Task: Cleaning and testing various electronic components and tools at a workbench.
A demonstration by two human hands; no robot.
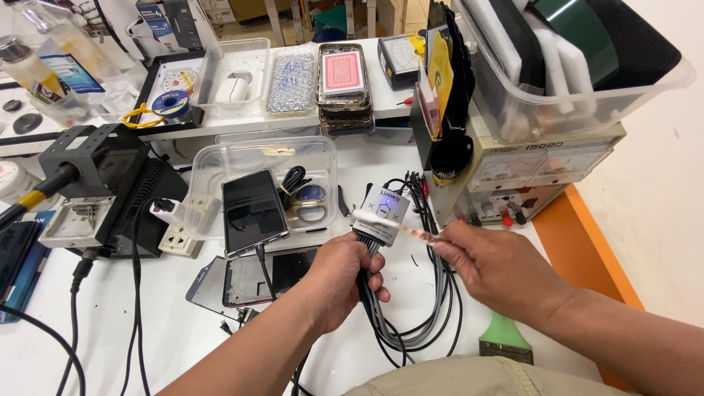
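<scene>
Mid-frame, our left hand (pixel 339 275) was curled tight around a cable bundle (pixel 381 308) under a small white adapter box (pixel 381 215). Our right hand (pixel 490 265) pinched a thin flex strip (pixel 416 233) at the box's right edge. Smartphone (pixel 253 211) lay left.

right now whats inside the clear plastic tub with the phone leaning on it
Inside the clear tub lie a coiled black cable and what looks like a pair of scissors. The dark phone leaning at its front covers the tub's left part, so anything there stays hidden.
</scene>
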